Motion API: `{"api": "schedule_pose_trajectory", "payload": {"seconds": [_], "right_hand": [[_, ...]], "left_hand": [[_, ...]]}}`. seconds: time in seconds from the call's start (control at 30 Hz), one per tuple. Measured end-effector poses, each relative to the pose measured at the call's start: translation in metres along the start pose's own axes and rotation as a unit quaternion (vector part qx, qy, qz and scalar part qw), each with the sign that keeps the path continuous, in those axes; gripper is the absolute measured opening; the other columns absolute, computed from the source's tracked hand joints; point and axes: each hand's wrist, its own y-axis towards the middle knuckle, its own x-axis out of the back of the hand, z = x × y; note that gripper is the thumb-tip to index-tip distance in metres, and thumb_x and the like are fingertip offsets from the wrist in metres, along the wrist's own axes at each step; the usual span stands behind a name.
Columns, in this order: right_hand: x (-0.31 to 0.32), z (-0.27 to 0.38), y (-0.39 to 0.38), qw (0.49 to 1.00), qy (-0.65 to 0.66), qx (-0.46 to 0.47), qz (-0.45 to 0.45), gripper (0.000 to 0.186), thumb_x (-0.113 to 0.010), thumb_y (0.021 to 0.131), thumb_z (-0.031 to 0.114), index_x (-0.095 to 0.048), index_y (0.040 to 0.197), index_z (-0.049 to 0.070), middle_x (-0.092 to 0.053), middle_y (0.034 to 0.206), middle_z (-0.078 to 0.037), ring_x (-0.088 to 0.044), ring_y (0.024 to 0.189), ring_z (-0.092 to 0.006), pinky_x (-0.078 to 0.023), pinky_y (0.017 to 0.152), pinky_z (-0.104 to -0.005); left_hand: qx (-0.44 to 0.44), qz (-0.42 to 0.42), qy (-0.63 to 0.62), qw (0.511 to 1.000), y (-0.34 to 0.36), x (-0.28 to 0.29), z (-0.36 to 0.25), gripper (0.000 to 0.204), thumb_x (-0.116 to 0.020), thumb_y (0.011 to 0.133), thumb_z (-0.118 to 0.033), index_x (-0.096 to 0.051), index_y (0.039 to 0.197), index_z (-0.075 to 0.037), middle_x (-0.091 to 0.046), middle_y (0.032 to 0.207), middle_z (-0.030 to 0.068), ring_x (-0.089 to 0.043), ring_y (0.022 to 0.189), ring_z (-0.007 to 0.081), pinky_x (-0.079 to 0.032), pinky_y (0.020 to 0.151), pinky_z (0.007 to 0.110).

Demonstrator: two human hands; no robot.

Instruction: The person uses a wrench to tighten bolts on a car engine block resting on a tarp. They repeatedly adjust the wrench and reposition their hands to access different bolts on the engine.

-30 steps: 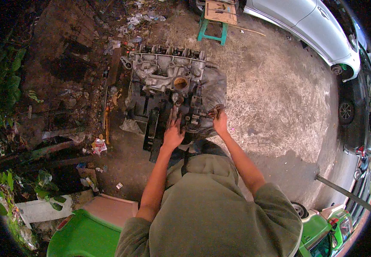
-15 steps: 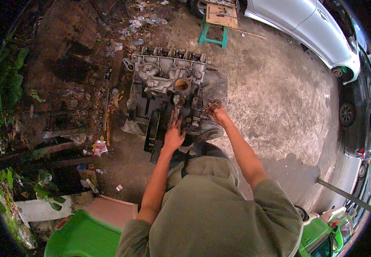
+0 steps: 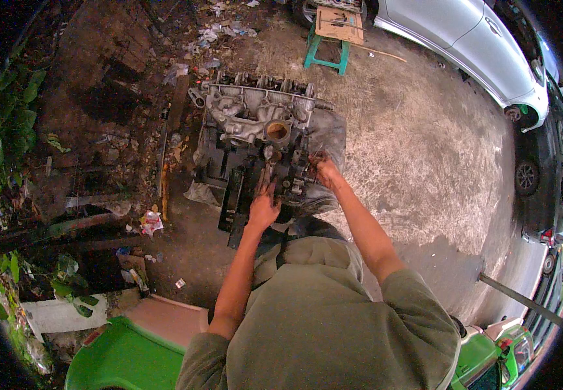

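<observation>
The person's olive shirt fills the bottom centre of the frame, much as half a second ago. Ahead of it, the left hand has barely shifted: its fingers stretch forward against the dark lower part of the engine, and whether they grip anything I cannot tell. The right hand has edged slightly leftward, closer in against the engine's right side, its fingers bent together; the thin rod that slanted out of them earlier no longer shows clearly, so what they pinch is uncertain. The engine lies unmoved just above the frame's centre, its manifold's round port uppermost. Beyond, at top centre, the green stool stays put.
</observation>
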Motion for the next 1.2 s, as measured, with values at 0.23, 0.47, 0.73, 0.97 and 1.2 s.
{"api": "schedule_pose_trajectory", "payload": {"seconds": [0.23,0.47,0.73,0.97,1.2], "right_hand": [[-0.016,0.025,-0.044,0.994,0.088,0.027,0.064,0.044,-0.058,0.087,0.001,-0.038,0.126,0.01,-0.062,0.103,-0.008,-0.061,0.085,-0.0214,-0.051,0.062,-0.0353],[-0.021,0.045,-0.06,0.996,0.022,-0.019,0.086,0.052,-0.06,0.085,-0.002,-0.035,0.13,0.007,-0.062,0.102,-0.011,-0.065,0.078,-0.0251,-0.055,0.064,-0.0373],[-0.027,0.033,-0.083,0.882,-0.377,0.282,0.003,0.043,-0.06,0.082,-0.001,-0.044,0.122,0.0,-0.06,0.101,-0.017,-0.063,0.088,-0.0326,-0.053,0.077,-0.0406],[-0.034,0.019,-0.122,0.802,-0.46,0.37,-0.091,0.037,-0.055,0.08,-0.003,-0.049,0.116,0.001,-0.056,0.103,-0.026,-0.052,0.101,-0.0476,-0.044,0.088,-0.0476],[0.01,-0.024,-0.073,0.921,-0.25,0.256,-0.157,0.046,-0.059,0.073,0.002,-0.048,0.118,-0.005,-0.059,0.105,-0.023,-0.056,0.094,-0.0404,-0.047,0.081,-0.0445]], "left_hand": [[-0.034,-0.029,0.021,0.999,-0.001,0.001,-0.001,0.062,-0.062,0.084,-0.02,-0.039,0.14,-0.008,-0.023,0.152,0.0172,-0.03,0.136,0.0384,-0.038,0.105,0.044],[-0.054,-0.032,-0.021,0.998,-0.001,0.008,-0.006,0.055,-0.06,0.082,-0.012,-0.045,0.134,-0.001,-0.016,0.155,0.0135,-0.023,0.14,0.0343,-0.031,0.11,0.041],[-0.044,-0.064,-0.004,0.997,-0.003,0.002,-0.007,0.055,-0.061,0.083,-0.014,-0.045,0.135,-0.006,-0.029,0.149,0.0182,-0.038,0.128,0.0393,-0.04,0.101,0.043],[0.031,0.025,-0.075,0.996,-0.005,0.013,-0.009,0.05,-0.057,0.083,-0.011,-0.047,0.131,0.0,-0.02,0.154,0.0151,-0.026,0.139,0.0355,-0.032,0.109,0.041],[-0.022,0.009,-0.054,0.998,0.0,0.011,-0.002,0.051,-0.059,0.082,-0.01,-0.048,0.131,-0.004,-0.019,0.154,0.0149,-0.026,0.138,0.0356,-0.035,0.108,0.042]]}}
